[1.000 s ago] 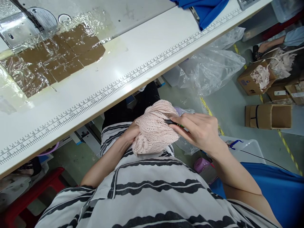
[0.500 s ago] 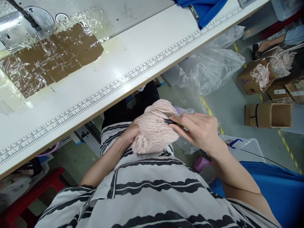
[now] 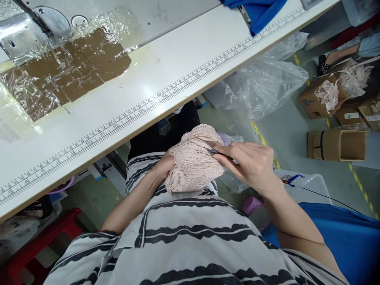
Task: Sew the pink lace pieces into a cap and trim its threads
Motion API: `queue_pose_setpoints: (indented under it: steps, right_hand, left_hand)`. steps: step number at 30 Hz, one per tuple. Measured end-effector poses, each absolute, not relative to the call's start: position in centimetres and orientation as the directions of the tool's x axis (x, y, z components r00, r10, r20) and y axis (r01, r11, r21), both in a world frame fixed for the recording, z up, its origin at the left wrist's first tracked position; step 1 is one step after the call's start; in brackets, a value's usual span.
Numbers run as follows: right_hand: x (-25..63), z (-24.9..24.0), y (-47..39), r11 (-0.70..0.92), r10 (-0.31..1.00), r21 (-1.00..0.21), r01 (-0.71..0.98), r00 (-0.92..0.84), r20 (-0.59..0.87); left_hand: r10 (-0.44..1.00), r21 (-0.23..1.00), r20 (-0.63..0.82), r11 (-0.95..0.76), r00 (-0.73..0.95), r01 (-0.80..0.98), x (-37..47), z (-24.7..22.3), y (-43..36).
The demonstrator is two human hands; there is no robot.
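Note:
A bunched piece of pale pink lace fabric (image 3: 192, 162) is held up in front of my striped shirt. My left hand (image 3: 166, 164) reaches into it from the left and holds it, its fingers covered by the lace. On the other side my right hand (image 3: 251, 162) pinches a small black pointed tool (image 3: 213, 151) between thumb and forefinger. The tool's tip rests against the folds of the lace; its exact kind is hard to make out, as my fingers cover most of it.
A white table (image 3: 190, 51) with a printed ruler edge runs across above my lap, bearing a sewing machine plate (image 3: 26, 33) and blue cloth (image 3: 258, 14). To the right are a clear plastic bag (image 3: 267, 87) and cardboard boxes (image 3: 322, 145). A red stool (image 3: 44, 245) stands lower left.
The tool and my right hand have shifted very slightly to the right. My left hand and the lace are nearly still, and the whole view has drifted a little.

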State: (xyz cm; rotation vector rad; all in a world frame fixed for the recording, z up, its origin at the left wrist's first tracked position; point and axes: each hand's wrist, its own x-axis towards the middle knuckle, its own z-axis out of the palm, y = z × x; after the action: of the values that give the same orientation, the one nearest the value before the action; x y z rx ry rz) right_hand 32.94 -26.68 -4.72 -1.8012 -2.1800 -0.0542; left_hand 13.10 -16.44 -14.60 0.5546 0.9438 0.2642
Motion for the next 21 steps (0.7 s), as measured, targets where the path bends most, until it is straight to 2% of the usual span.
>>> queue_pose_setpoints:
  steps: [8,17,21]
  right_hand:
    - [32.96,-4.81,-26.34,0.21,0.954,-0.124,0.97,-0.176,0.242]
    - [33.19,-4.53,-26.57,0.235,0.959,-0.145,0.961,-0.205,0.195]
    - [33.14,-4.76,-26.27,0.241,0.952,-0.153,0.958,-0.203,0.229]
  left_hand:
    - [0.45,0.573,-0.684,0.819,0.575,0.04,13.14,-14.12,-16.39]
    - [0.446,0.573,-0.69,0.818,0.57,0.055,13.05,-14.51,-16.37]
    - [0.443,0.574,-0.686,0.817,0.577,0.056,13.01,-14.71,-16.49]
